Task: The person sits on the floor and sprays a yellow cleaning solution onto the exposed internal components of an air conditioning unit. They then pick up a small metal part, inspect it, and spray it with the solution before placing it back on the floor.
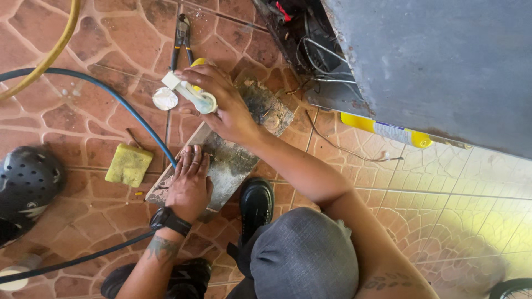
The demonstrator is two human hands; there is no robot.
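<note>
A grey cabinet [443, 61] is filling two o'clock over the brown tiled floor [100, 127]. At centre, the left hand [190, 182] is pressing flat, fingers spread, on a gritty slab [233, 158]. The right hand [221, 102] is curling around a small white tube [191, 91] at eleven o'clock; it looks light, rigid, best gripped mid-body.
</note>
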